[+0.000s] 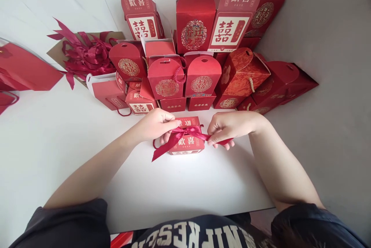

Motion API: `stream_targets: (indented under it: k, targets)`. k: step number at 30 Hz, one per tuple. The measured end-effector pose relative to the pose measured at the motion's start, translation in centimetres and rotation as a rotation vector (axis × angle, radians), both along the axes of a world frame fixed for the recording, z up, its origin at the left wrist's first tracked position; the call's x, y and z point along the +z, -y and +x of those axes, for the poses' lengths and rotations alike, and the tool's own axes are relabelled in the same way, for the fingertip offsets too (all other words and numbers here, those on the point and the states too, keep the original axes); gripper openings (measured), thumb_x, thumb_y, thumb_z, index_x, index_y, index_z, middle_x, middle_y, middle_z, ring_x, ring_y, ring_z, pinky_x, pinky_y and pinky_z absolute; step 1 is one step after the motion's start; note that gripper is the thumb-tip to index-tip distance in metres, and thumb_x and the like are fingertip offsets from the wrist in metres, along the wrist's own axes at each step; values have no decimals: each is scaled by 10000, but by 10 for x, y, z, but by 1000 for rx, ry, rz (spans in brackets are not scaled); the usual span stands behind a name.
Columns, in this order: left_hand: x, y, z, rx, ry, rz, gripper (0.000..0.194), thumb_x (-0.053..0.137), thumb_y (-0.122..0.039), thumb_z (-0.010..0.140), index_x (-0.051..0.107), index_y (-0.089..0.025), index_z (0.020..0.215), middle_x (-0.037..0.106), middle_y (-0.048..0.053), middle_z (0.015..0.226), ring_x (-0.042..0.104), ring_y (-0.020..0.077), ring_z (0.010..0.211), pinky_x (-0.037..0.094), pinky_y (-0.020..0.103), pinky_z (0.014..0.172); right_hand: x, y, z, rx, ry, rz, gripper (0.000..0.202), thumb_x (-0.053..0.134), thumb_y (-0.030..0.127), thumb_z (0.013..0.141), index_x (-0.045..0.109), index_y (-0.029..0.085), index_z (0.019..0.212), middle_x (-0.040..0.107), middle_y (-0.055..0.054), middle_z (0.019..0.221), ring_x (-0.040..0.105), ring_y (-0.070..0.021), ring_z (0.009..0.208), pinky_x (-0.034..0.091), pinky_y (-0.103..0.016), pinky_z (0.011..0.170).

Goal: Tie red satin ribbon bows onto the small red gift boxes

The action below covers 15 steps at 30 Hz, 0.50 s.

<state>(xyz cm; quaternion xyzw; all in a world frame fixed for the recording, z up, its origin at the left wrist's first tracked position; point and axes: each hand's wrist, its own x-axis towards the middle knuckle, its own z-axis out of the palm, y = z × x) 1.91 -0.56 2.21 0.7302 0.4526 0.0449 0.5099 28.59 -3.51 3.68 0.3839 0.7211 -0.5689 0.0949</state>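
In front of me on the white table lies a small red gift box [189, 149] with white characters. A shiny dark red ribbon [168, 146] is knotted in a bow across its top, one tail hanging toward the front left. My left hand [158, 125] pinches the bow's left side, thumb against the bent forefinger. On the other side, my right hand [224, 128] is closed on the ribbon's right part, and a tail sticks out below its fingers. Part of the box's cord handle shows under my left hand.
Several red gift boxes [203, 76] stand stacked behind the work spot, against the wall. At the back left, a brown open box [117, 36] holds a heap of ribbons [89, 53]. A red bag [26, 66] lies at the far left. A grey wall [333, 124] borders the right.
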Motion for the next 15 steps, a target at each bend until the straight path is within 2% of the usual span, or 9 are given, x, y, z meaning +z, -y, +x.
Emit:
stream_targets:
  k: [3, 6, 10, 15]
  targets:
    - [2, -1, -2, -28, 3, -11, 468, 518, -531, 895, 487, -172, 596, 628, 20, 511, 607, 128, 442, 481, 224, 449, 3, 0, 12, 47, 65, 144, 260, 673, 403, 795, 675, 148, 747, 671, -24, 670, 614, -141, 613, 429, -230, 545]
    - [4, -1, -2, -63, 4, -23, 484, 523, -573, 883, 498, -170, 616, 631, 21, 528, 611, 128, 465, 475, 226, 468, 4, -1, 16, -66, -45, 305, 239, 628, 391, 839, 680, 169, 910, 683, -24, 792, 592, -131, 670, 438, -236, 592]
    - [5, 0, -1, -78, 5, -8, 487, 508, -584, 888, 521, -166, 638, 627, 18, 539, 592, 118, 475, 448, 219, 474, -2, -3, 2, -357, -277, 210, 334, 456, 455, 954, 604, 166, 1032, 619, 6, 682, 509, -89, 529, 436, -222, 514]
    - [5, -1, -1, -110, -35, 105, 512, 494, -553, 902, 464, -160, 574, 529, -14, 461, 471, 77, 418, 349, 197, 442, -11, -1, -18, -278, -268, 77, 302, 612, 468, 879, 571, 169, 896, 600, 25, 589, 534, -86, 500, 408, -172, 419]
